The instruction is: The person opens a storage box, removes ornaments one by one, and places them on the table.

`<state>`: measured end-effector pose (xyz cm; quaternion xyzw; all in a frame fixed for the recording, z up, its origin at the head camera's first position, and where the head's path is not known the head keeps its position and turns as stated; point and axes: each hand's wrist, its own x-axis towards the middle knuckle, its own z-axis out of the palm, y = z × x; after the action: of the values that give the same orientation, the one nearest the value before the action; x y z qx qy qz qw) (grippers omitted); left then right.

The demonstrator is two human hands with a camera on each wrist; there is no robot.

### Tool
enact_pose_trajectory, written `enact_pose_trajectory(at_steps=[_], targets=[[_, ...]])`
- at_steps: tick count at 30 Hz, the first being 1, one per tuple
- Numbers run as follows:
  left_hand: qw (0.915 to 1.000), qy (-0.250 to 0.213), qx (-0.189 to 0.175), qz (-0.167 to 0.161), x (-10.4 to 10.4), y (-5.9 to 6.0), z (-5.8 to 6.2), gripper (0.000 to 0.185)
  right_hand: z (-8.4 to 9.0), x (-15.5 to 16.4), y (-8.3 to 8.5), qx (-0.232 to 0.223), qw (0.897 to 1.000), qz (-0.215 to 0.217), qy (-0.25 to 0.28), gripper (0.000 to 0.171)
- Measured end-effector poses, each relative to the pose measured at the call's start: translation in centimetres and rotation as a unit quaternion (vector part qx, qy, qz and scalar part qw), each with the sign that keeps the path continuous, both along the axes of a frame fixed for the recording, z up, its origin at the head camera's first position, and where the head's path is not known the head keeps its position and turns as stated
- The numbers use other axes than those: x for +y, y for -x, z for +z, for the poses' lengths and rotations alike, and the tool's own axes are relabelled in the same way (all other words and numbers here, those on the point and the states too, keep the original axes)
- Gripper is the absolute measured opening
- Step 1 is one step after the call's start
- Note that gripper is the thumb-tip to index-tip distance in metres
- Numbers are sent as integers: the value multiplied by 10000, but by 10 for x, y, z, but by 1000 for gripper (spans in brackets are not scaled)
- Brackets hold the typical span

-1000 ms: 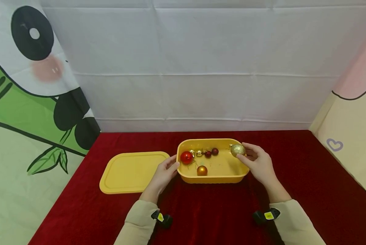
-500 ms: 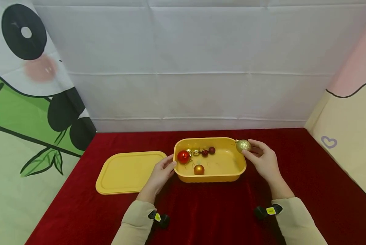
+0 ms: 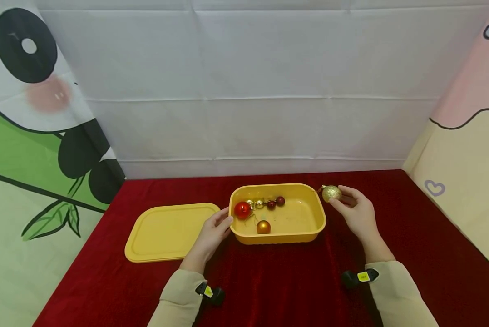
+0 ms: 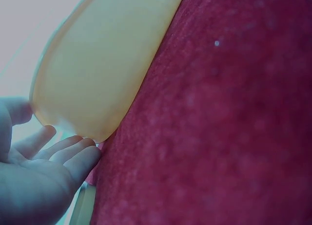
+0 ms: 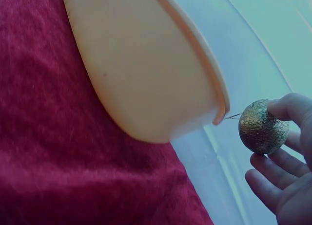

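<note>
A yellow plastic box (image 3: pixel 297 217) stands on the red cloth with several Christmas baubles in it. Among them are a shiny red bauble (image 3: pixel 242 210), an orange-gold bauble (image 3: pixel 263 227) and small gold and dark red ones. At the box's left end, my left hand (image 3: pixel 210 232) rests its fingertips and thumb against the wall and rim, fingers fairly straight in the left wrist view. My right hand (image 3: pixel 358 213) pinches a glittery gold bauble (image 5: pixel 262 127) between thumb and fingers, just outside the box's right rim. The bauble's thin hanging loop points back toward that rim.
A flat yellow lid (image 3: pixel 168 231) lies on the red cloth (image 3: pixel 277 281) left of the box, partly behind my left forearm. A white fabric backdrop (image 3: pixel 244 113) rises behind the table, with printed cartoon panels on both sides.
My right hand has carried the glittery gold bauble from over the box's right end out past its rim to the right. The left hand stays at the box, and the head view shifts slightly.
</note>
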<state>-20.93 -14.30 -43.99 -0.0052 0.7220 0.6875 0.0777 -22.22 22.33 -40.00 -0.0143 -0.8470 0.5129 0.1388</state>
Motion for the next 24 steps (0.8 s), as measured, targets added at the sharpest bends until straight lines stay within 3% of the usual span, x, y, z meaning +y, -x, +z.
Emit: enact_pose_trajectory(at_steps=[13,24], targets=[[10000,-71,-48,-18,0,-3,3,49,-10,17,6,-157,9987,-469,96,56],[10000,5,-25,-56,0,-1,2,50,-18,28,7,-435,9974,-573,78,58]])
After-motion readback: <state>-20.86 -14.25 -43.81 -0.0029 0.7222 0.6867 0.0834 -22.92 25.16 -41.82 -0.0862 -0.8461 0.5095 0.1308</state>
